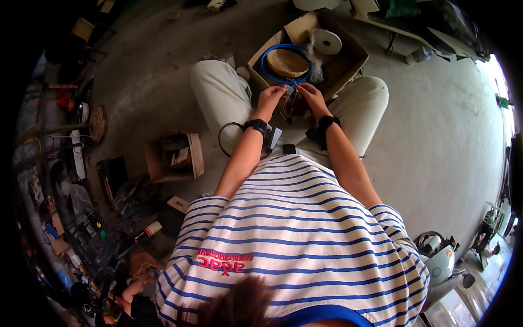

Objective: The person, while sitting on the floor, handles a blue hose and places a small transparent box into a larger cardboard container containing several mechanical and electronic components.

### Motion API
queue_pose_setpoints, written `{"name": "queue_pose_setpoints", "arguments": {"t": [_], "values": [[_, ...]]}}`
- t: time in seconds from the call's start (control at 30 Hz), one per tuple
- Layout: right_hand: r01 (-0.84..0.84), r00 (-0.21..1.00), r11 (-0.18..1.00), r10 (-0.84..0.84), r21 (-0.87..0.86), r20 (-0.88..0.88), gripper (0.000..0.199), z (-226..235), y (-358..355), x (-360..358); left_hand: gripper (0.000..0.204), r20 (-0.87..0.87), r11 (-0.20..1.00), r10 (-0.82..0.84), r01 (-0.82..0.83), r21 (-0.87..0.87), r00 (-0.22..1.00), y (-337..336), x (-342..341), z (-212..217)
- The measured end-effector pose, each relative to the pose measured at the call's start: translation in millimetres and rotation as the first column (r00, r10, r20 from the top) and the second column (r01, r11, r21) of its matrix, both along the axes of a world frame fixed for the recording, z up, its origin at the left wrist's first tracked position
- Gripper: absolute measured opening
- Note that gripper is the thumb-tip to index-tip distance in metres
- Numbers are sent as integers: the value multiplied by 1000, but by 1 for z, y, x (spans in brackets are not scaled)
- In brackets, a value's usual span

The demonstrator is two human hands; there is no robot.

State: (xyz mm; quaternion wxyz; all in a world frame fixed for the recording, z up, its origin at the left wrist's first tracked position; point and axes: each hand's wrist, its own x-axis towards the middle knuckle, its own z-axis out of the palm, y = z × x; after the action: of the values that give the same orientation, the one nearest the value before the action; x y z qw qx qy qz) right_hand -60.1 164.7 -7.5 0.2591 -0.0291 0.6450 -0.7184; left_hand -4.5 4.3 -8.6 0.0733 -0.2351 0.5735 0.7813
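Observation:
Between my knees, in front of the open cardboard box, both my hands work close together on a small grey part with thin wires. My left hand pinches the part from its left side. The fingers of my right hand are closed at its right side, seemingly on a thin wire, though the fingertips are too small to make out well. Several thin wires dangle below the part. A black band is round each wrist.
The cardboard box holds a blue-rimmed round basin with a tan bowl, a white spool and clear plastic. A smaller carton stands on the left. Clutter lines the left edge; a motorbike stands far right.

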Motion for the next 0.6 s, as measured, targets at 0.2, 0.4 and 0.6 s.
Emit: {"name": "queue_pose_setpoints", "arguments": {"t": [0.2,0.4,0.6], "values": [[40,999,999,-40,22,-13,23,-4,-1,1,27,-90,987,-72,59,-147,993,0,1,-8],[80,996,992,-76,100,-39,23,-2,-1,2,35,45,816,-275,258,-518,960,0,-1,-11],[87,995,978,-75,189,-72,22,-3,-2,2,39,11,813,-276,239,-531,961,2,-1,-22]]}}
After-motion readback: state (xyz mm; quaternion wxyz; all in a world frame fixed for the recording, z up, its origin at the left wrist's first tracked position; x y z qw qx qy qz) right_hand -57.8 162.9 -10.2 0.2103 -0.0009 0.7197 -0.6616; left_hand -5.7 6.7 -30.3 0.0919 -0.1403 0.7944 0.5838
